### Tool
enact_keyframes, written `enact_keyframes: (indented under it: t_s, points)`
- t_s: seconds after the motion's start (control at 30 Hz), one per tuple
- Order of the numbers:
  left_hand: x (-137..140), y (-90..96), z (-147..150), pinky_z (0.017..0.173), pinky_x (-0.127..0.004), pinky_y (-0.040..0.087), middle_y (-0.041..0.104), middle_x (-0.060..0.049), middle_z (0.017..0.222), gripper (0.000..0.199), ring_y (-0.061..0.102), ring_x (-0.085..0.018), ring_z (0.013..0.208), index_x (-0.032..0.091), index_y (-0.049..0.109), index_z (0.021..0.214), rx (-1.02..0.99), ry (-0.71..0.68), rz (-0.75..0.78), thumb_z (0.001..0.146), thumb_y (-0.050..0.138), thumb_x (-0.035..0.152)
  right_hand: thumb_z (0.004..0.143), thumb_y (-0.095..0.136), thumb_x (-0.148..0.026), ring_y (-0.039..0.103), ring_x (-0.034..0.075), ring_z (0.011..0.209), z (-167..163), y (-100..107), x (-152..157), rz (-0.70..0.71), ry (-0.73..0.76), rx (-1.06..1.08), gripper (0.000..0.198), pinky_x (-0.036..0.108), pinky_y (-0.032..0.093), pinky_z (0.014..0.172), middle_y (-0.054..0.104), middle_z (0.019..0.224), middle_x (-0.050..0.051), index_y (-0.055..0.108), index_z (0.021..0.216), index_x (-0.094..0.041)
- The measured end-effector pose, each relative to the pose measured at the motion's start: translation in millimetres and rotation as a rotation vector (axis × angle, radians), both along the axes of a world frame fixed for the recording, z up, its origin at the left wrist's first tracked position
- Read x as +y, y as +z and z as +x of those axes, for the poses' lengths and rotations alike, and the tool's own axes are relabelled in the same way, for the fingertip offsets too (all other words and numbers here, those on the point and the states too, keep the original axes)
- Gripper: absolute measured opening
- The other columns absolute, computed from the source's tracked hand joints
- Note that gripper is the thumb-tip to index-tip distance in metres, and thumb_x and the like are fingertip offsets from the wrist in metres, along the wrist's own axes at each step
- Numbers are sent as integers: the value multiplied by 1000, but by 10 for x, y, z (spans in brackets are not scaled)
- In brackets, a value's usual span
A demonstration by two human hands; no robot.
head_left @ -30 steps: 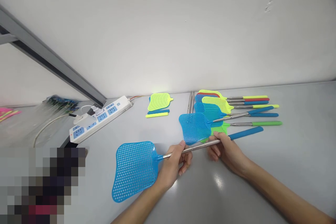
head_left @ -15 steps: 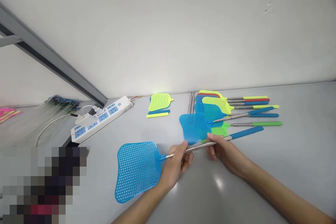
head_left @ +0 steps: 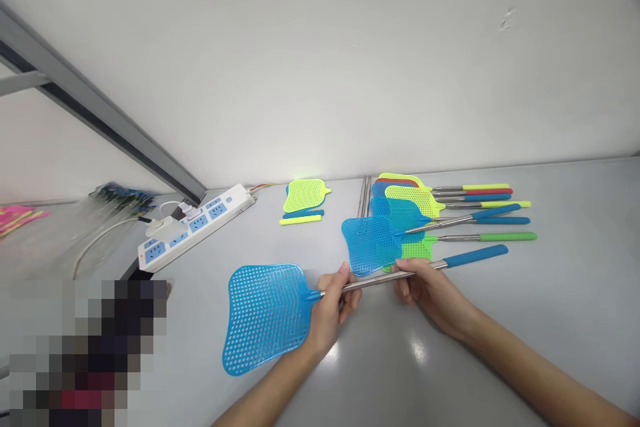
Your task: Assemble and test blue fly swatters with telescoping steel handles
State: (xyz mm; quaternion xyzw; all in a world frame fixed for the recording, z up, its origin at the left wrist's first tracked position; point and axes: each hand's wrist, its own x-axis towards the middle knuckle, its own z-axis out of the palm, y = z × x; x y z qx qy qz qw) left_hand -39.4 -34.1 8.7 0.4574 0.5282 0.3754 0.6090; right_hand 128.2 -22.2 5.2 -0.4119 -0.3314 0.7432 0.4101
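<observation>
Blue fly swatter (head_left: pixel 350 283) is held in both hands, just above the grey table (head_left: pixel 550 320), and it lies almost flat from left to right, with the right end a little higher and farther away. Its long line runs from the net head on the left, along the shiny metal rod in the middle, to the blue grip far out on the right. My left hand (head_left: pixel 330 313) is closed around the rod right beside the net head, so it is the nearer hand to that end. My right hand (head_left: pixel 425 290) is closed around the rod farther along, nearer the blue grip, with the grip sticking out past it. The two hands are near each other, with a short bit of bare rod between them. The net head is light blue plastic, full of little holes, with wavy corners – it looks thin and bendy. Just behind the rod lies a pile of swatters (head_left: pixel 415 213) in blue, yellow and green, and a white power strip (head_left: pixel 195 223) sits well off to the left
</observation>
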Motion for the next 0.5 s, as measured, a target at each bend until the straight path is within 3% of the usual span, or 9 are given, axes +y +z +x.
enact_keyframes:
  t_s: [0.2, 0.5]
  points:
    - [-2, -60, 6, 39, -24, 12, 24, 5, 32, 57, 18, -5, 31, 16, 40, 43, -15, 54, 31, 77, 25, 59, 77, 44, -33, 37, 10, 44, 20, -11, 5, -38, -24, 2, 37, 25, 29, 49, 42, 45, -1, 47, 44, -17]
    - [-76, -165, 38, 40, -26, 12, 22, 3, 31, 56, 22, -7, 33, 18, 32, 36, -61, -66, -58, 80, 24, 52, 80, 35, -30, 33, 10, 37, -48, -53, -47, -27, 17, 147, 41, 26, 23, 45, 36, 36, -2, 38, 41, -18]
